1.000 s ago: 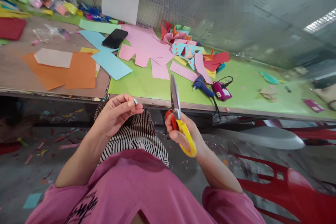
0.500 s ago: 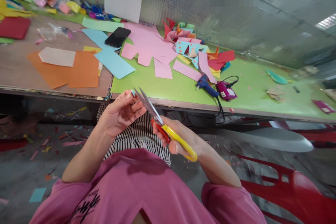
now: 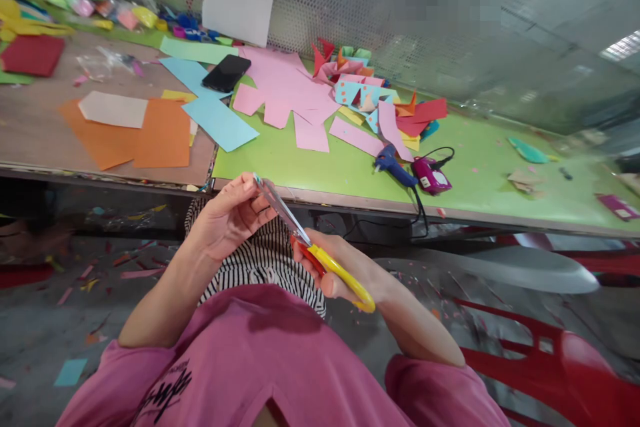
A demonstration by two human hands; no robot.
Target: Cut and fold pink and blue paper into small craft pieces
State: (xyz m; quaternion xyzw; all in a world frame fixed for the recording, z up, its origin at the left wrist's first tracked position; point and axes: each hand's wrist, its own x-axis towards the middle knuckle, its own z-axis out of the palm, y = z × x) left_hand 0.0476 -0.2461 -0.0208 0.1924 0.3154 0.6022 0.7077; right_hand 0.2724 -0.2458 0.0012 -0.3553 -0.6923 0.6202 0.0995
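Observation:
My right hand [image 3: 333, 263] grips a pair of scissors [image 3: 325, 259] with yellow and red handles, fingers wrapped round them. The blades point up and left, nearly closed, with their tips at the fingertips of my left hand [image 3: 233, 213]. Between thumb and forefinger, that left hand pinches a tiny light-blue piece of paper [image 3: 257, 179], mostly hidden by the fingers and blade tips. Both hands are held in front of the table's near edge, above my lap.
On the green table [image 3: 280, 163] lie pink paper [image 3: 285, 80], blue paper [image 3: 220, 121], a black phone [image 3: 227, 73], a blue glue gun [image 3: 395, 165] and a purple box with a cord [image 3: 431, 175]. Orange paper [image 3: 163, 137] lies left. A red chair [image 3: 575, 360] stands lower right.
The scissor blades have closed from clearly apart to nearly together at the small blue paper. My left hand stays almost in place, still pinching.

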